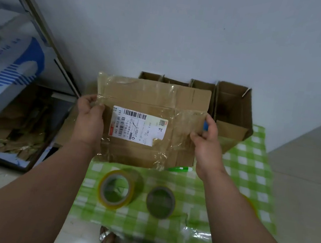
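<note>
Flattened cardboard box between left hand and right hand.

Green-checked table: clear tape roll front left, smaller grey roll just beside it, green pen behind, open cardboard boxes along back edge.

Dim, flat indoor light, soft overall blur, wide-angle bending at edges, glare on tape.

A flattened box is held above the table, in front of open boxes. Two tape rolls are placed near, side by side; a crate is found left.
</note>
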The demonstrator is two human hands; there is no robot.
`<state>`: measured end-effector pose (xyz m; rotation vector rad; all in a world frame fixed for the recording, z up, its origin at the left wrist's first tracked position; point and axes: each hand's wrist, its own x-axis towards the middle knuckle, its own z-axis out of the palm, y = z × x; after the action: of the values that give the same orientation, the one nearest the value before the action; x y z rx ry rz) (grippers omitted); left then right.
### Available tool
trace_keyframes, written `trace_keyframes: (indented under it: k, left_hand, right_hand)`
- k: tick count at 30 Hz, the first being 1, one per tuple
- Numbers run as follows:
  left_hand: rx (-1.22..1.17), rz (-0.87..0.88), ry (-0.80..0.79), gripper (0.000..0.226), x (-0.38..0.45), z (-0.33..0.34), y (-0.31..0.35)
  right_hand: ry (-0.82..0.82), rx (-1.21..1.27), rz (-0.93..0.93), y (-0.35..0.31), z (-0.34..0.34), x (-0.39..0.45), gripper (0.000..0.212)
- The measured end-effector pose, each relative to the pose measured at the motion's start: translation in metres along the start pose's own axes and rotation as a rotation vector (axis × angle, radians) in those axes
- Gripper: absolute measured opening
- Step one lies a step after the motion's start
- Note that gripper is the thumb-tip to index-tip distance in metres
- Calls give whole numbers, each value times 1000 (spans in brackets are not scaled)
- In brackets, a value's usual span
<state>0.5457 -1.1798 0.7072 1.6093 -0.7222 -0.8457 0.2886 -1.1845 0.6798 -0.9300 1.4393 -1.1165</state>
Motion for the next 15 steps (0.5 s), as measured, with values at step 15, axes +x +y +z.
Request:
trace_keyframes:
  k: [15]
  left_hand:
    - [78,-138,-222,24,7,23,-43]
  right_hand:
    - [-54,-174,42,37,-1,-9,55]
